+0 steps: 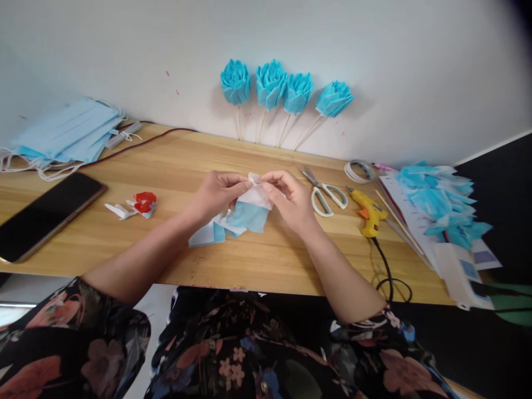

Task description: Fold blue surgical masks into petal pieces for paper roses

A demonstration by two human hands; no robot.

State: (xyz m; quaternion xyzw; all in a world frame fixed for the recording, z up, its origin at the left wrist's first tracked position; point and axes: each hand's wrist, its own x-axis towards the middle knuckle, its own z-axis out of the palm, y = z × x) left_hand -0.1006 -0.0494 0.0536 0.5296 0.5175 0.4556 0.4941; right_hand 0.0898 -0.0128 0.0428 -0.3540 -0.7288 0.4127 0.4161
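Observation:
Over the middle of the wooden table, my left hand (222, 194) and my right hand (291, 202) pinch the top of a thin white-and-blue piece of mask fabric (252, 213) from both sides. Its white part is bunched between the fingertips, and the blue part hangs below. Just under and left of it, cut pieces of blue and white fabric (208, 234) lie on the wood. To the right of my right hand rest white-handled scissors (323, 191). Farther right is a yellow glue gun (368, 213) with a black cord.
Several blue fabric flowers on sticks (271, 86) lean against the wall. Face masks (68, 133) are stacked at the left above a phone (50, 216). Red and white scraps (143, 204) lie nearby. On the right are a tape roll (359, 171), blue cut pieces (436, 197) and a white box-like object (455, 271).

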